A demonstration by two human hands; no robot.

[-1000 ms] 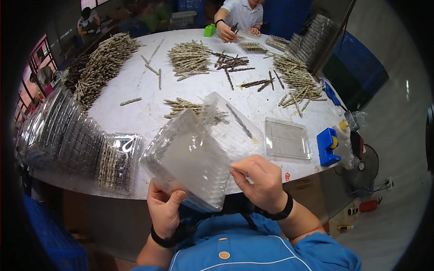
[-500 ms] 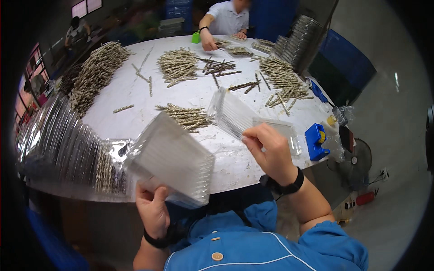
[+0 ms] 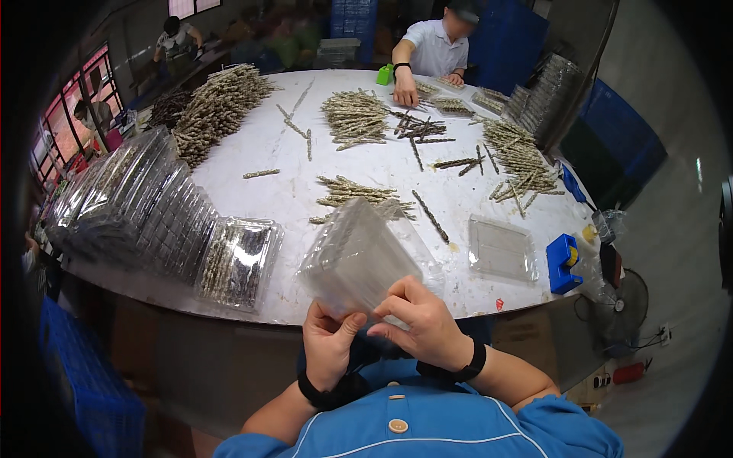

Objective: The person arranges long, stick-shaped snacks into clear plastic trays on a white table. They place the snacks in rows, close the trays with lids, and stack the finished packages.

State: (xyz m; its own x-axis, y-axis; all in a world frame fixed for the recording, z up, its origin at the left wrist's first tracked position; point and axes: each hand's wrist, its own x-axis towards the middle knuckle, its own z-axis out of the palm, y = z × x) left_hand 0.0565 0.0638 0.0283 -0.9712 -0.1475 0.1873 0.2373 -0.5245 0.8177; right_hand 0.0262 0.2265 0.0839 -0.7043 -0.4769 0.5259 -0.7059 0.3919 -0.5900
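Clear plastic trays point(image 3: 355, 248), nested and tilted, are held above the near edge of the table. My left hand point(image 3: 332, 342) is closed on their lower edge, thumb in front. My right hand point(image 3: 420, 317) is closed at the lower right corner of the same plastic, fingers bent; motion blurs the contact there. Another transparent sheet or lid shows to the right behind the trays, its outline hard to make out. Just beyond lies a bundle of speckled, pale twisted sticks point(image 3: 355, 191), partly covered by the plastic. A dark twisted stick point(image 3: 431, 217) lies to its right.
Stacked clear boxes point(image 3: 137, 191) line the left, with a filled box point(image 3: 240, 263) nearest me. An open clear tray point(image 3: 502, 248) and a blue tape dispenser point(image 3: 563, 263) sit right. Stick piles point(image 3: 355, 118) lie farther back, where a co-worker's hand point(image 3: 405, 90) reaches among dark sticks.
My right hand has brought its separate clear tray leftward to the trays in my left hand. Both hands are now close together. The view has shifted, moving the table contents rightward in the picture.
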